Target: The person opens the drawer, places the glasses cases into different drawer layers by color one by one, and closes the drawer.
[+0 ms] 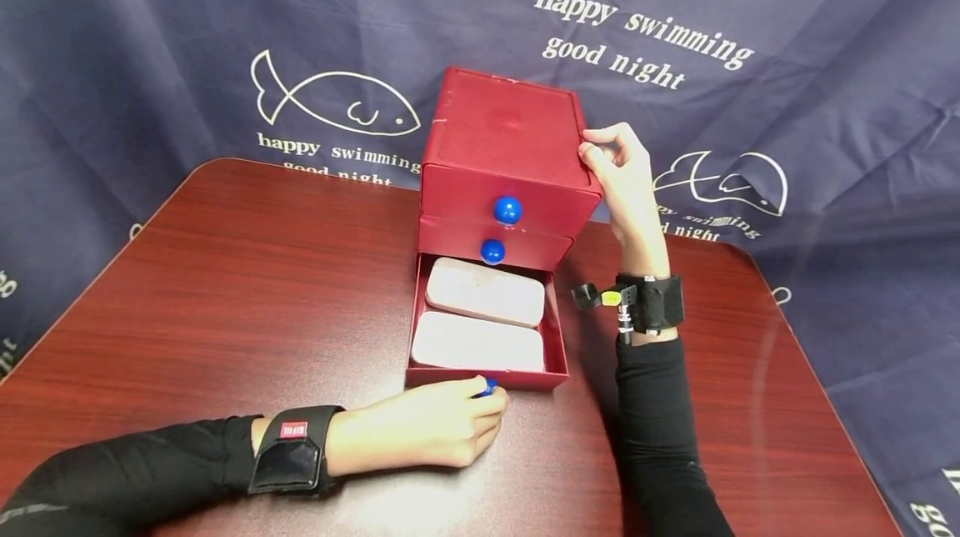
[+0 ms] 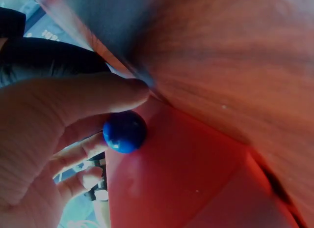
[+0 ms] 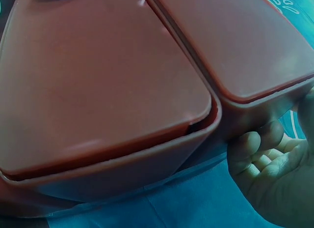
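A red box of drawers (image 1: 512, 124) stands with its bottom drawer (image 1: 556, 337) pulled out toward me. Inside that drawer lie two whitish rounded cases, one (image 1: 483, 291) behind the other (image 1: 477, 342). With thumb and fingers my left hand (image 1: 423, 429) pinches the bottom drawer's blue knob (image 2: 125, 132). The right hand (image 1: 622, 174) holds the box at its upper right edge, fingers bent against the side wall; in the right wrist view its curled fingers (image 3: 248, 144) touch that wall.
Two upper drawers are shut, each with a blue knob, the top one (image 1: 507, 210) and the middle one (image 1: 492, 251). The box stands on a reddish-brown wooden table (image 1: 300, 295). Dark blue cloth (image 1: 480, 12) with printed fish hangs close behind.
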`<state>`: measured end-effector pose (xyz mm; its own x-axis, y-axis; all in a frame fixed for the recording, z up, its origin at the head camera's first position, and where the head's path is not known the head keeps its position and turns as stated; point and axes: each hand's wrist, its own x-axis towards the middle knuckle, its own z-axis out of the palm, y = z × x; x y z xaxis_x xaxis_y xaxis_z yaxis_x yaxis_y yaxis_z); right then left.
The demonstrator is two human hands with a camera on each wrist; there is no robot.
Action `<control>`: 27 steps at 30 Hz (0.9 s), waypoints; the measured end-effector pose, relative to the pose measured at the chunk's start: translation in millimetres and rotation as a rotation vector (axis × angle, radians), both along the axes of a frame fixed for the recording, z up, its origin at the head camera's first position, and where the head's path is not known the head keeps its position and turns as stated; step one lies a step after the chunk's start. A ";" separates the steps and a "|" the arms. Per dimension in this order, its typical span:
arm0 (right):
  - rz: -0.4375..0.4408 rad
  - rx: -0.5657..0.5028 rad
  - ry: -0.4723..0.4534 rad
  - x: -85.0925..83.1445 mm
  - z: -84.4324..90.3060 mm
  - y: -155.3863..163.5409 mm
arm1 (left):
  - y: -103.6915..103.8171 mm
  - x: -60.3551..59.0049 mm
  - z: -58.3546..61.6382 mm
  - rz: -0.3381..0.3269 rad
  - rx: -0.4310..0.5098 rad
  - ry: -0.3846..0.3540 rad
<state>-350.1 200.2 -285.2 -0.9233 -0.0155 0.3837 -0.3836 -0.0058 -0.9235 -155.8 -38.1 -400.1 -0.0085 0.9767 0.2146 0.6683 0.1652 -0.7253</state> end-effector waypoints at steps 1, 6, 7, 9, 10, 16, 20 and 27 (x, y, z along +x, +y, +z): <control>-0.001 0.000 -0.001 0.1 0.1 0.0 | 0.1 -0.3 -0.3 0.009 -0.001 0.007; -0.010 0.010 -0.005 1.2 0.2 0.2 | 0.2 -2.1 -1.7 0.044 0.011 0.042; -0.010 0.011 -0.005 1.4 0.4 0.3 | 0.2 -2.6 -1.8 0.047 0.022 0.048; -0.013 0.013 -0.002 1.5 0.8 0.2 | 0.5 -3.8 -1.7 0.047 0.042 0.056; -0.013 0.014 0.000 1.6 1.0 0.0 | 0.9 -4.4 -1.1 0.046 0.048 0.057; -0.007 0.007 -0.001 1.3 1.2 0.3 | 3.3 -7.0 3.2 0.036 0.060 0.043; -0.007 0.011 -0.002 0.8 0.5 0.7 | 3.3 -7.6 4.6 0.029 0.075 0.034; -0.003 0.012 0.005 0.1 1.0 0.6 | 4.5 -10.8 5.1 0.040 0.094 0.022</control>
